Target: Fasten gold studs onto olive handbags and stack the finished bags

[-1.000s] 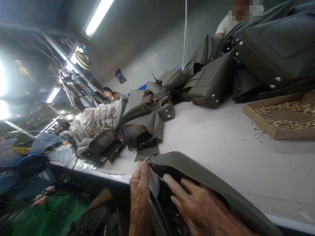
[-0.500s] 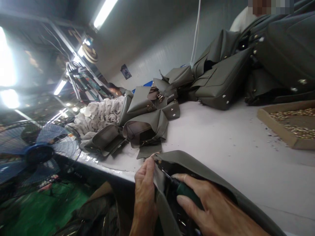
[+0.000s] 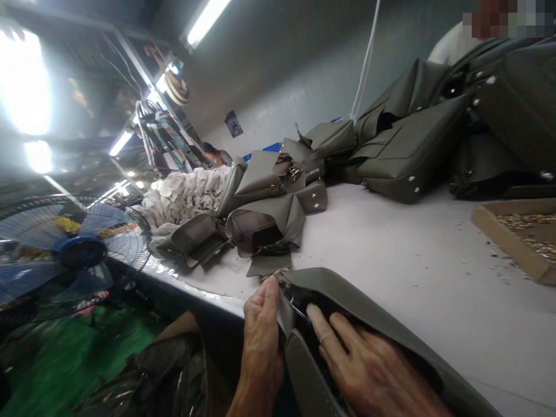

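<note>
An olive-green leather handbag (image 3: 369,313) lies at the table's front edge with its mouth open towards me. My left hand (image 3: 263,324) pinches the bag's far corner beside a small brass-coloured fitting. Inside the opening, my right hand (image 3: 360,359) is curled over a screwdriver (image 3: 299,308). The thin metal shaft points to the pinched corner, while the handle is hidden under my fingers and in the bag's shadow.
Several olive handbags (image 3: 260,174) are piled along the back. A shallow cardboard tray (image 3: 499,231) of small brass pieces stands right, with loose bits beside it. A blue fan (image 3: 82,252) is left, near crumpled pale cloth (image 3: 186,194). One person (image 3: 452,43) is behind the bags.
My right hand has rolled over the screwdriver, its fingers now stretched further forward and the dark green handle covered. My left hand keeps its pinch. The view has swung slightly left.
</note>
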Available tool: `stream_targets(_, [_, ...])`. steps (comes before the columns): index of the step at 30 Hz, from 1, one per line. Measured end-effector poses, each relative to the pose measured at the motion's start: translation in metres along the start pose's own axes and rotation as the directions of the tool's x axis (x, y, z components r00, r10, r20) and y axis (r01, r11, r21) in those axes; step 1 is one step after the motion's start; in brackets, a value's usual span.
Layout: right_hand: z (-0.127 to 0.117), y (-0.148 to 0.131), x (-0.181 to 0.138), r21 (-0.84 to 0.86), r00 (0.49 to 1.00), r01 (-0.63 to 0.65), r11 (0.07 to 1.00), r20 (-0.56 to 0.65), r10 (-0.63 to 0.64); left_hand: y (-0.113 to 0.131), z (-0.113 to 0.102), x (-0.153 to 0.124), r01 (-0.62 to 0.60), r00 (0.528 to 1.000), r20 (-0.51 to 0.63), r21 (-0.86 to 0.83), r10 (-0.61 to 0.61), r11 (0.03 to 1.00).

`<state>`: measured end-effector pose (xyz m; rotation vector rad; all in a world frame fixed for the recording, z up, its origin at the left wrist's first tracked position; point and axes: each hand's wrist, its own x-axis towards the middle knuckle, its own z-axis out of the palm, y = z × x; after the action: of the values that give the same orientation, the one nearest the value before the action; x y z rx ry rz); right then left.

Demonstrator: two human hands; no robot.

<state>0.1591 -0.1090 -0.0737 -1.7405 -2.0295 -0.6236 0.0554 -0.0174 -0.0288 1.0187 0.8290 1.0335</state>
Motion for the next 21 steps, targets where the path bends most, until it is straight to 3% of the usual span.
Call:
stream_targets(10, [-0.017, 0.006, 0.009, -0.088, 0.992, 0.122, 0.989, 0.028, -0.12, 0.004, 0.001, -0.001, -0.003, 1.0, 0.01, 0.05, 0.003, 0.999])
stream_targets(12, [-0.02, 0.008, 0.01, -0.086, 0.991, 0.126, 0.988, 0.046, -0.122, 0.003, 0.001, -0.001, -0.008, 1.0, 0.013, 0.051, 0.008, 0.999])
stream_targets(17, [-0.028, 0.013, 0.0, -0.092, 0.993, 0.099, 0.991, -0.05, -0.104, 0.001, 0.004, -0.002, -0.05, 0.995, 0.087, 0.059, 0.045, 0.997])
stream_targets(21, [-0.035, 0.019, -0.013, -0.011, 0.996, 0.088, 0.996, -0.01, -0.088, 0.0, 0.008, -0.005, -0.061, 0.995, 0.088, 0.082, 0.054, 0.995])
